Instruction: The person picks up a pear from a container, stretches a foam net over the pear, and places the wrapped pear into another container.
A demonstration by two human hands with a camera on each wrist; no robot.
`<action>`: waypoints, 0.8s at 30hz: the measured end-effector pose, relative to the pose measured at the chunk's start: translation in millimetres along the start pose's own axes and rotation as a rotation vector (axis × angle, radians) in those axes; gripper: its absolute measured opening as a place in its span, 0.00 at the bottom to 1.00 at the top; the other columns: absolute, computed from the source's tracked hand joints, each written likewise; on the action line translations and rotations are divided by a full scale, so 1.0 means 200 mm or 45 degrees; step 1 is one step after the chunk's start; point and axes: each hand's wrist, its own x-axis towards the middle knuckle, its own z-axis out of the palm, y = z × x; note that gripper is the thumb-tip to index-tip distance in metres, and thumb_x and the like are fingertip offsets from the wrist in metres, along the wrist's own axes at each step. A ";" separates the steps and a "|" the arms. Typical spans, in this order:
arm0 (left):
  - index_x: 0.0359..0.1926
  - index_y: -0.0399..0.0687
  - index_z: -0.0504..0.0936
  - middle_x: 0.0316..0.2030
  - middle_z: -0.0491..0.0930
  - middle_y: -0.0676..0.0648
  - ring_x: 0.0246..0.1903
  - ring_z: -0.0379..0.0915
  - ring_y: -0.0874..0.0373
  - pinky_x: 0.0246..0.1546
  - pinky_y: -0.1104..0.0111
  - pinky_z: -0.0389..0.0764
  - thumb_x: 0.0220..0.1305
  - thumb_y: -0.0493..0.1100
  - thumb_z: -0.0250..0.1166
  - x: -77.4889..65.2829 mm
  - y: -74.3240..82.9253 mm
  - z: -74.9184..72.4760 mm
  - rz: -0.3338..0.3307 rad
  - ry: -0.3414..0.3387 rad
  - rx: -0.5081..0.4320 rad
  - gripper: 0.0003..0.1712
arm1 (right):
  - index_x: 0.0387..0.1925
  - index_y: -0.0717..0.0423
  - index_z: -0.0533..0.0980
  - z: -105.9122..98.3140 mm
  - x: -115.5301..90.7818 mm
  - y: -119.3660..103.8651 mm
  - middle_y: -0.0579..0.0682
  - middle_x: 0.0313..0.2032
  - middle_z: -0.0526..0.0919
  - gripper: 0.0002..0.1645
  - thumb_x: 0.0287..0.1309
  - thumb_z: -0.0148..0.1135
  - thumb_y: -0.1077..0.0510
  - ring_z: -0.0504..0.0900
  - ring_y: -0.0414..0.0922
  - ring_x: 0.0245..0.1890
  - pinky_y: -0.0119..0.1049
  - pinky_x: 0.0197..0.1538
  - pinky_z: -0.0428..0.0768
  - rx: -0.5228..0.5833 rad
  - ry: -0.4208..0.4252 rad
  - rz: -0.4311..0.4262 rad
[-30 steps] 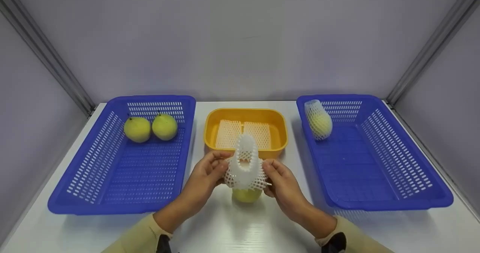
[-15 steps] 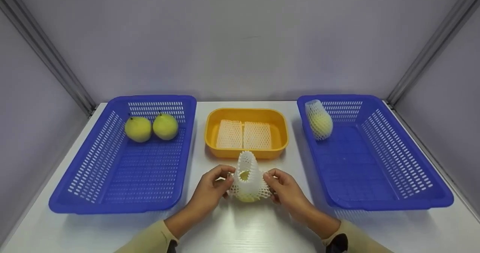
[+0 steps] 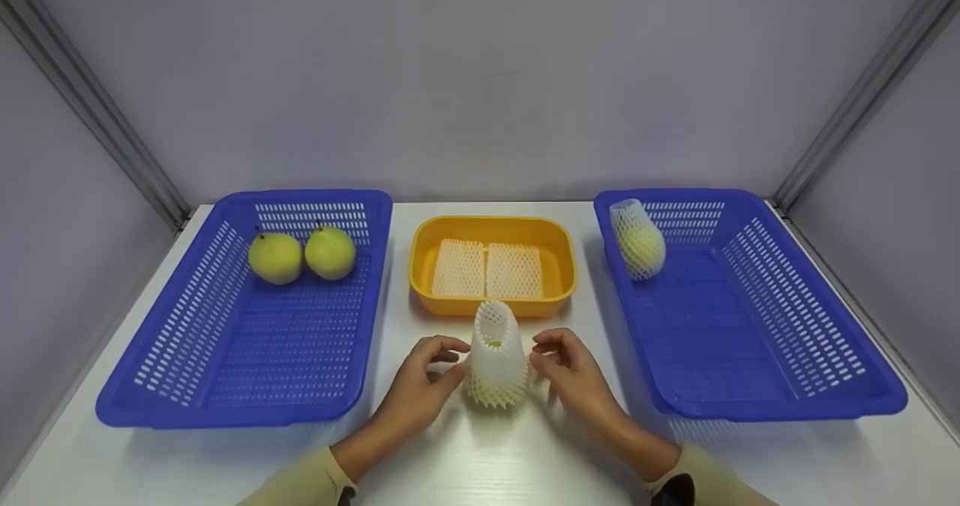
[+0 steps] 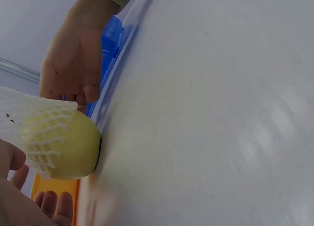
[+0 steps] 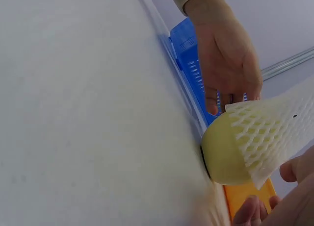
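Note:
A pear [image 4: 81, 147] stands upright on the white table in front of me, with a white foam net sleeve [image 3: 499, 367] pulled over it. The sleeve's top rises above the fruit, and in both wrist views the pear's lower part [image 5: 221, 155] shows bare. My left hand [image 3: 415, 390] is at the left side of the sleeve, fingers loosely bent and fingertips close to the mesh. On the opposite side is my right hand [image 3: 579, 382], its fingers relaxed and a little apart from the net. Neither hand pinches the sleeve; whether the left fingertips touch it I cannot tell.
Behind the sleeved pear stands an orange tub [image 3: 493, 307] with flat foam nets [image 3: 459, 268] inside. The left blue basket [image 3: 225, 416] holds two bare pears [image 3: 330, 253]. In the right blue basket [image 3: 780, 412] lies one netted pear [image 3: 641, 247]. Grey walls enclose the table.
The foam sleeve has come down over the pear, first stretched between both hands and now closed round it. Both hands have let go of its edge and sit just beside it.

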 end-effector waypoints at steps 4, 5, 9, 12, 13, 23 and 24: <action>0.66 0.41 0.72 0.64 0.71 0.40 0.66 0.66 0.42 0.63 0.48 0.73 0.63 0.30 0.64 0.00 0.01 -0.01 0.161 -0.064 -0.013 0.29 | 0.62 0.62 0.72 -0.01 -0.02 -0.02 0.57 0.59 0.76 0.30 0.56 0.59 0.72 0.74 0.54 0.58 0.47 0.59 0.76 -0.052 -0.059 -0.227; 0.69 0.41 0.69 0.67 0.69 0.40 0.69 0.63 0.43 0.66 0.47 0.70 0.63 0.31 0.65 0.00 0.01 -0.01 0.189 -0.104 -0.024 0.33 | 0.64 0.62 0.72 -0.01 -0.02 -0.02 0.57 0.61 0.75 0.33 0.54 0.59 0.73 0.73 0.55 0.61 0.52 0.63 0.73 -0.059 -0.097 -0.278; 0.74 0.41 0.64 0.72 0.66 0.43 0.73 0.58 0.47 0.71 0.49 0.63 0.67 0.42 0.70 0.00 -0.01 0.00 0.255 -0.222 0.015 0.39 | 0.69 0.63 0.68 -0.01 -0.02 -0.01 0.56 0.65 0.74 0.39 0.52 0.59 0.76 0.70 0.51 0.67 0.62 0.71 0.64 -0.070 -0.245 -0.407; 0.72 0.40 0.68 0.70 0.70 0.43 0.70 0.63 0.49 0.71 0.51 0.65 0.65 0.46 0.71 0.00 -0.02 0.01 0.271 -0.228 0.089 0.39 | 0.70 0.63 0.67 -0.01 -0.02 0.00 0.56 0.66 0.73 0.35 0.61 0.62 0.73 0.69 0.46 0.68 0.60 0.72 0.63 -0.068 -0.306 -0.428; 0.71 0.40 0.69 0.68 0.71 0.42 0.69 0.66 0.48 0.70 0.51 0.66 0.64 0.45 0.71 0.00 -0.03 0.02 0.278 -0.223 0.112 0.38 | 0.69 0.63 0.68 -0.01 -0.02 0.00 0.56 0.66 0.74 0.33 0.63 0.64 0.70 0.69 0.46 0.68 0.60 0.72 0.63 -0.073 -0.314 -0.429; 0.72 0.37 0.68 0.68 0.71 0.39 0.68 0.68 0.47 0.68 0.57 0.70 0.60 0.38 0.74 0.02 -0.04 0.02 0.241 -0.276 0.292 0.41 | 0.64 0.55 0.72 -0.03 0.00 0.03 0.51 0.62 0.77 0.32 0.60 0.73 0.58 0.70 0.53 0.68 0.52 0.69 0.71 -0.169 -0.352 -0.379; 0.73 0.36 0.66 0.69 0.70 0.39 0.68 0.68 0.46 0.68 0.57 0.70 0.60 0.38 0.74 0.02 -0.04 0.02 0.241 -0.287 0.311 0.42 | 0.64 0.55 0.72 -0.03 0.00 0.04 0.51 0.62 0.76 0.33 0.59 0.73 0.58 0.70 0.54 0.68 0.52 0.69 0.71 -0.178 -0.357 -0.370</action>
